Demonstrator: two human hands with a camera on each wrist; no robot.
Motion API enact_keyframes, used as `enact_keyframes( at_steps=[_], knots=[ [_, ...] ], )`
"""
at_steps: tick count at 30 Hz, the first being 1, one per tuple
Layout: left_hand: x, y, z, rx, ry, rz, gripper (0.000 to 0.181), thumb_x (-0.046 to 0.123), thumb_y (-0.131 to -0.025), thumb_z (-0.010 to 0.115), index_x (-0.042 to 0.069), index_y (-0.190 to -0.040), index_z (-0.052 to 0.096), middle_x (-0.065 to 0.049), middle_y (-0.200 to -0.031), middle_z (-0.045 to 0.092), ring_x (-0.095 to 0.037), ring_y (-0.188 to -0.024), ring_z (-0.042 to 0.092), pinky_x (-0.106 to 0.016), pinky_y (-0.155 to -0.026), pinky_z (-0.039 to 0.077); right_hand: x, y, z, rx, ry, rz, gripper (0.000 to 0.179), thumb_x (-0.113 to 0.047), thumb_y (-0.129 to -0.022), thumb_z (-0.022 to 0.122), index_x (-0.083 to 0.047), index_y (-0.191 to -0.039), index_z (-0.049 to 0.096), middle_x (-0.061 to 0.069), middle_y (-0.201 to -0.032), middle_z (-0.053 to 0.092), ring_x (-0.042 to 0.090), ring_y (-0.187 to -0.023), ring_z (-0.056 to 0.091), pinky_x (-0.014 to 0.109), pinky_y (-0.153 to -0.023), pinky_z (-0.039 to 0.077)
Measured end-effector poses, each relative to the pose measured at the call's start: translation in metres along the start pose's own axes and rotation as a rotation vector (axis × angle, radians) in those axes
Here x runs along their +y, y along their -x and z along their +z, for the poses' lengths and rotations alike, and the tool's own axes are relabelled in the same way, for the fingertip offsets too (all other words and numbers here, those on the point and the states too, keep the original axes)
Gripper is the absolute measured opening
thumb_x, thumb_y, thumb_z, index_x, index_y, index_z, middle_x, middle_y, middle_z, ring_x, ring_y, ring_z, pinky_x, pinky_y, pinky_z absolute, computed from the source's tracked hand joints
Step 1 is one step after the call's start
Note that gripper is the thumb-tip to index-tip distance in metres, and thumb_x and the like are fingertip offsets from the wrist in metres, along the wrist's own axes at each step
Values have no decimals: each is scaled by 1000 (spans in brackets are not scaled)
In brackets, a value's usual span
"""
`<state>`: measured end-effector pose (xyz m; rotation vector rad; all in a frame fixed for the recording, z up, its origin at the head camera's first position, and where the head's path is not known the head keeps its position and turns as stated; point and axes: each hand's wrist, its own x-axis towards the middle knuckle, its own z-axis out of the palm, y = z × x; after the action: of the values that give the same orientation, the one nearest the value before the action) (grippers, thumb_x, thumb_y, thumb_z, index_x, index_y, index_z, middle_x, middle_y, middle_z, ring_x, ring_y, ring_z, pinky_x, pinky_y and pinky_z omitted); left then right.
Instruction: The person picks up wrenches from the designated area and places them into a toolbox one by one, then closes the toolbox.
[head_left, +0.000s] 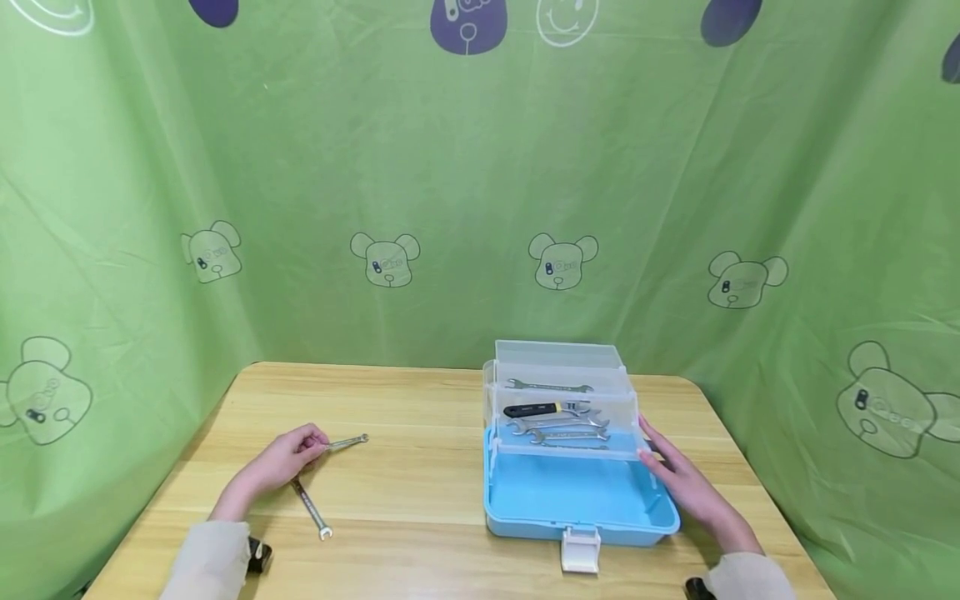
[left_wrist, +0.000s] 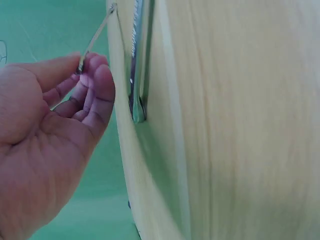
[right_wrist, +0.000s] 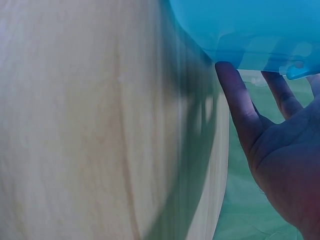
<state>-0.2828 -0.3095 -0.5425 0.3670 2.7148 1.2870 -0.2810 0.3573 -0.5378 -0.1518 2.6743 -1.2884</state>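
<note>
With thumb and fingertips, my left hand (head_left: 288, 457) pinches one end of a small wrench (head_left: 347, 442); in the left wrist view that wrench (left_wrist: 98, 31) slants up from the fingertips. A second wrench (head_left: 311, 507) lies on the table just below this hand. My right hand (head_left: 684, 482) touches the right side of an open blue toolbox (head_left: 577, 533), its fingers extended along the wall. The right wrist view shows the right hand (right_wrist: 285, 150) with spread, mostly straight fingers against the blue box (right_wrist: 240, 30). Clear trays (head_left: 562, 379) in the box hold several wrenches and a black-handled adjustable wrench (head_left: 536, 409).
The wooden table (head_left: 420, 483) has rounded far corners. A white latch (head_left: 581, 552) hangs from the toolbox's front. Green curtain (head_left: 465, 167) with bear-head prints surrounds the table at the back and sides.
</note>
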Motion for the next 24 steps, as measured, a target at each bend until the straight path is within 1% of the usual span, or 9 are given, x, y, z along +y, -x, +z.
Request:
enact_keyframes(
  at_steps=[3, 5, 9, 11, 14, 20, 24],
  knots=[
    [1, 0, 0, 2, 34, 21, 16, 9, -102, 63, -2, -113, 62, -14, -96, 65, -21, -85, 62, -26, -75, 56, 0, 1, 0, -2, 3, 7, 71, -52, -110, 39, -36, -166, -2, 33, -169, 4, 63, -150, 11, 81, -112, 19],
    [1, -1, 1, 13, 38, 25, 17, 9, -101, 64, -2, -114, 63, -14, -97, 66, -23, -86, 63, -27, -77, 58, 0, 1, 0, 0, 1, 9, 71, -53, -110, 40, -36, -166, -2, 33, -169, 4, 63, -149, 11, 81, -112, 19],
    [3, -3, 2, 65, 41, 11, 16, 11, -101, 65, 2, -114, 67, -14, -100, 70, -25, -90, 66, -30, -80, 59, -1, 1, 0, 0, -1, 10, 71, -53, -110, 40, -36, -166, -1, 33, -169, 5, 63, -150, 12, 81, -112, 19],
    [4, -3, 2, 89, 62, 14, 18, 12, -100, 66, 3, -115, 68, -14, -102, 72, -27, -92, 68, -32, -82, 60, -1, 1, 0, -1, -7, 8, 71, -53, -110, 40, -36, -166, -1, 33, -169, 5, 63, -150, 12, 81, -113, 19],
    [8, -3, 2, 114, 126, 22, 22, 14, -100, 67, 2, -118, 68, -17, -103, 73, -29, -94, 70, -34, -83, 62, 0, 1, 1, -2, -11, 4, 71, -53, -110, 40, -35, -166, 0, 32, -169, 5, 63, -150, 11, 82, -112, 18],
    [14, -6, 0, 141, 292, 39, 26, 10, -99, 67, -5, -121, 65, -28, -109, 70, -29, -96, 72, -36, -90, 62, 1, 0, 0, 3, -16, -6, 71, -51, -110, 40, -32, -167, 1, 33, -169, 6, 63, -150, 12, 82, -112, 18],
    [18, -8, 0, 146, 381, 58, 28, 6, -100, 65, -9, -123, 62, -31, -115, 68, -26, -98, 73, -30, -90, 62, 2, 0, -1, 7, -12, -15, 71, -50, -110, 40, -33, -167, 2, 33, -169, 6, 63, -149, 12, 81, -113, 19]
  ],
)
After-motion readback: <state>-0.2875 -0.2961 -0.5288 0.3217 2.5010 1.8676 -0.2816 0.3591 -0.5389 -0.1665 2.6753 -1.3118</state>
